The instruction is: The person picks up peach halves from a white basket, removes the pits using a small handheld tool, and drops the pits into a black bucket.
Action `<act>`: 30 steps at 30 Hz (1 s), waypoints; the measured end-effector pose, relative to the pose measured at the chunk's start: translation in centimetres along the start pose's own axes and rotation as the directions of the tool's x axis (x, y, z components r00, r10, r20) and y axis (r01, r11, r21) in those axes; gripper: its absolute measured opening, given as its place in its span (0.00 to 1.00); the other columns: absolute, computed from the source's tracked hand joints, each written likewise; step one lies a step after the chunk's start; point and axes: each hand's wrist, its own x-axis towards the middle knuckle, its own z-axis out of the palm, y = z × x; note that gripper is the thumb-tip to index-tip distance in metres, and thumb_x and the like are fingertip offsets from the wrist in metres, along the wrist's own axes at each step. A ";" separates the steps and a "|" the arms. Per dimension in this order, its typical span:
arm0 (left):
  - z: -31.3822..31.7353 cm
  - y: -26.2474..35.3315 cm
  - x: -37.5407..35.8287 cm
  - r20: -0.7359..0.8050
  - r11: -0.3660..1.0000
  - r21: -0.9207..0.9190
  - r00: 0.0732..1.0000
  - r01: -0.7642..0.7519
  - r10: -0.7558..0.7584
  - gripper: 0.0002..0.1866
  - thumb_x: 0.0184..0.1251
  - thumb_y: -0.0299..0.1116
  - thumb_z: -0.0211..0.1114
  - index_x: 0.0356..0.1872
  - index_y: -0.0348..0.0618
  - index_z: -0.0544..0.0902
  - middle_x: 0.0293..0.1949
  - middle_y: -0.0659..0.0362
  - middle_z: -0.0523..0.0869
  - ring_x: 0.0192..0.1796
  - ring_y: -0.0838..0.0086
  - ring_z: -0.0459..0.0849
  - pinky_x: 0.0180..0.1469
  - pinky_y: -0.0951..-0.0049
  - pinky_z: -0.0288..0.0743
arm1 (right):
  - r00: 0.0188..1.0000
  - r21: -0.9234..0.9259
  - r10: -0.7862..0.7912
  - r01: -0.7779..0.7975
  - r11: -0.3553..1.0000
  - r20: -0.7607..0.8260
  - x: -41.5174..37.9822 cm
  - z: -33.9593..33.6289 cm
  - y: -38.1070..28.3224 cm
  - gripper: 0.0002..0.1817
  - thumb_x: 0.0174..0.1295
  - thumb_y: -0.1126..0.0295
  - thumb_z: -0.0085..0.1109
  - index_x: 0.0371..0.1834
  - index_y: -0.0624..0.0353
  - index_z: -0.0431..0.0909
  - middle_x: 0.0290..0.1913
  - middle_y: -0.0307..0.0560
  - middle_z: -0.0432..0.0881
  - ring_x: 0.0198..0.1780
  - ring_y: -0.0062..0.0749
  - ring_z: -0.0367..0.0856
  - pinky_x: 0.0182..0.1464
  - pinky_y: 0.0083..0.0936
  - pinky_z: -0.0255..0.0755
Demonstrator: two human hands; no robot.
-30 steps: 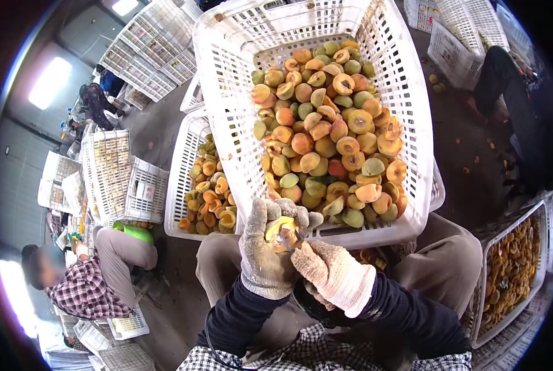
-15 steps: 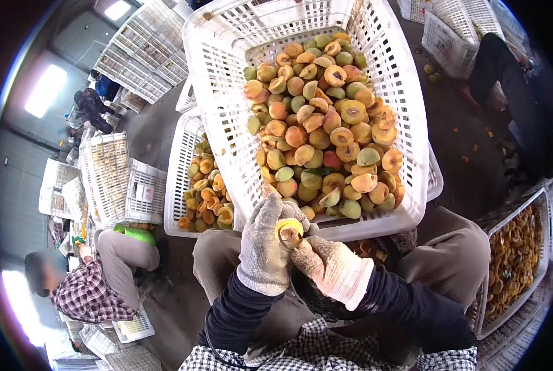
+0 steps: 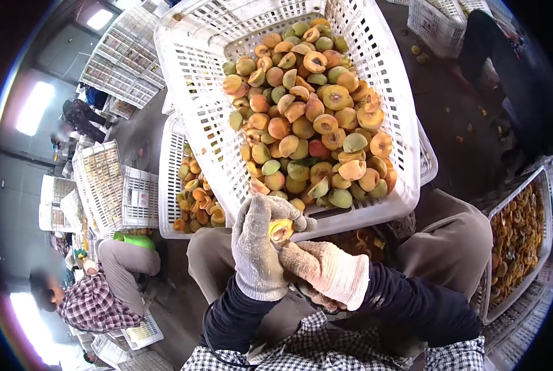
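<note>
My left hand (image 3: 256,250), in a grey work glove, is closed around a cut apricot (image 3: 280,230) whose yellow flesh and brownish hollow face up. Beside it, my right hand (image 3: 329,269) wears a pale pinkish glove and has its fingers curled in, the thumb side against the fruit. Whatever the right fingers grip is hidden from here. Both hands are over my lap, just below the near rim of a large white plastic crate (image 3: 350,219). Inside that crate lies a heap of apricots (image 3: 301,123), whole and halved, green to orange.
A second white crate (image 3: 171,179) with apricot halves stands at left, partly under the large one. At right is a crate (image 3: 496,309) of orange halves. A person in a checked shirt (image 3: 100,300) sits at left. Stacked crates (image 3: 125,52) rise behind; fruit scraps dot the floor.
The apricot in my left hand has turned, so its cut opening shows longer and narrower. My right thumb has shifted lower along it. The crates appear slightly further left as the view moves.
</note>
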 end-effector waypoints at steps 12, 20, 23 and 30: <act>-0.8 -0.4 1.3 0.339 0.916 -0.196 0.901 0.350 -0.271 0.19 0.67 0.44 0.53 0.22 0.40 0.71 0.22 0.55 0.73 0.25 0.64 0.77 0.38 0.58 0.76 | 0.964 0.461 0.140 -0.233 0.856 0.226 -1.3 -1.2 0.5 0.26 0.64 0.46 0.49 0.25 0.61 0.73 0.10 0.37 0.67 0.06 0.22 0.62 0.07 0.18 0.55; -1.9 -1.0 1.2 0.296 0.638 -0.497 0.806 0.588 -0.512 0.17 0.69 0.44 0.50 0.22 0.46 0.70 0.23 0.54 0.76 0.27 0.58 0.77 0.48 0.49 0.72 | 0.950 0.217 0.169 -0.230 0.949 0.264 -1.9 -1.9 0.4 0.26 0.63 0.45 0.50 0.24 0.60 0.73 0.11 0.35 0.64 0.08 0.19 0.59 0.09 0.17 0.53; -1.8 -0.3 -0.1 0.260 0.731 -0.401 0.834 0.552 -0.487 0.13 0.65 0.41 0.54 0.24 0.47 0.69 0.25 0.60 0.74 0.29 0.66 0.75 0.51 0.54 0.73 | 0.937 0.119 0.214 -0.254 0.960 0.275 -2.2 -2.0 0.8 0.28 0.62 0.44 0.50 0.27 0.62 0.73 0.13 0.36 0.66 0.08 0.19 0.61 0.08 0.17 0.53; -2.4 0.0 -2.4 0.269 0.494 -0.738 0.871 0.460 -0.410 0.17 0.68 0.41 0.46 0.19 0.46 0.70 0.17 0.63 0.72 0.22 0.71 0.71 0.36 0.64 0.70 | 0.903 0.115 0.169 -0.232 0.966 0.395 -4.4 -1.4 0.7 0.23 0.63 0.47 0.50 0.34 0.60 0.73 0.16 0.36 0.69 0.10 0.18 0.64 0.09 0.15 0.56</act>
